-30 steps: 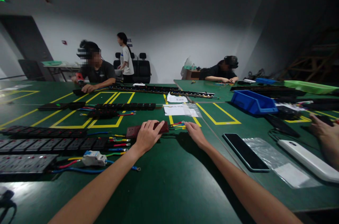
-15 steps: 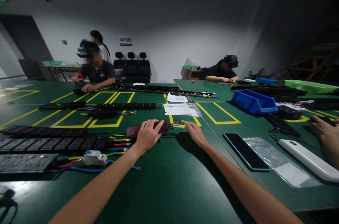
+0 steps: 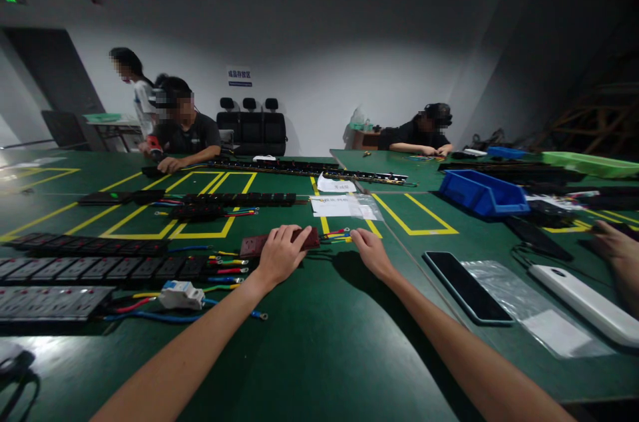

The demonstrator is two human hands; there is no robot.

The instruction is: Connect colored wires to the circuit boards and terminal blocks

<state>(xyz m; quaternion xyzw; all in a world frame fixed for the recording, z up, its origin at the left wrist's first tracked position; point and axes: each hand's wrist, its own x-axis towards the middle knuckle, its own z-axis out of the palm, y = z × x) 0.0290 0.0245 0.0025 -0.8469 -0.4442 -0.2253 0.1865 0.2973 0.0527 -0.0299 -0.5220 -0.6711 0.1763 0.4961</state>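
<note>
My left hand [image 3: 282, 255] lies over a dark red socket block [image 3: 252, 246], its fingers wrapped across the top and near side. Thin wires [image 3: 337, 235] in red, blue and yellow-green come out of the block's right end and finish in small ring terminals. At those wire ends is my right hand [image 3: 372, 253], thumb and fingers pressed together; the yellow-green wire runs up to its fingertips, which partly hide the tip. Left of my left hand lie black socket strips [image 3: 104, 269] with coloured leads. A white breaker [image 3: 180, 295] sits among the nearest strip's wires.
On the right are a phone [image 3: 466, 287], a plastic bag [image 3: 504, 289], a white power bank [image 3: 584, 302] and a blue bin [image 3: 482, 192]. Another person's hand [image 3: 622, 252] shows at the right edge. Paper labels [image 3: 332, 206] lie beyond my hands. Co-workers sit across the table.
My hands keep nearly the same hold on the block and wires. The view has shifted slightly. In the background, a standing person has moved left.
</note>
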